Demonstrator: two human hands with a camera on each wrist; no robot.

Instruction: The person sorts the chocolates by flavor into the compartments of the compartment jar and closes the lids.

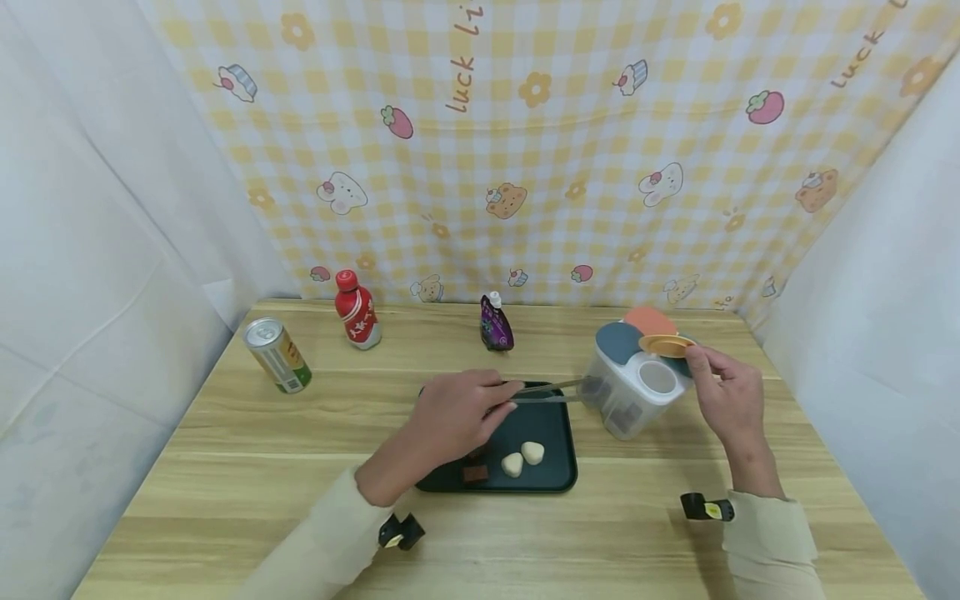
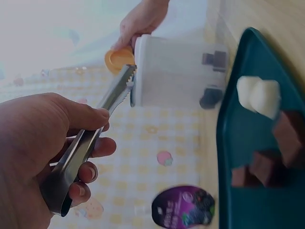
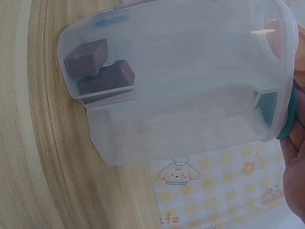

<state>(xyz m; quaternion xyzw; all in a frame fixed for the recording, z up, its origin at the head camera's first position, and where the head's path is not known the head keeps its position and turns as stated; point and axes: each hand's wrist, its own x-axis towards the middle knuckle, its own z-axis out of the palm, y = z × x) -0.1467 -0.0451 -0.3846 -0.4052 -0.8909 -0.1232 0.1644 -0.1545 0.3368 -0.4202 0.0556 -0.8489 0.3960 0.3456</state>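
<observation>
A translucent storage container (image 1: 630, 410) stands upright at the right of a wood-grain worktop (image 1: 600, 537), its round opening exposed and its orange lid (image 1: 663, 345) raised above the rim. Slate-blue and coral covers top its other sections, and dark blocks (image 3: 88, 59) lie at its base behind the cloudy wall. Silver tongs (image 2: 80, 153) with toothed tips reach toward the container from its left, their arms slightly apart; whether the tips touch it is hard to tell.

Just beside the container, a dark green tray (image 1: 553, 421) carries two cream-white pieces (image 1: 532, 452), side by side, and several brown blocks (image 1: 475, 474), partly hidden from the head camera by an arm. Farther back stand a purple pouch (image 1: 496, 327) with a white cap, a red bottle (image 1: 358, 317) and, at far left, a metal can (image 1: 279, 357). A yellow gingham cloth (image 1: 577, 125) printed with cartoon animals hangs behind, flanked by white sheets (image 1: 97, 208).

Both hands are occupied: the left hand (image 1: 461, 412), stretched over the tray, grips the tongs with thumb opposite fingers, while the right hand (image 1: 731, 396), reaching forward from a cream sleeve (image 1: 771, 533), pinches the orange lid by its edge.
</observation>
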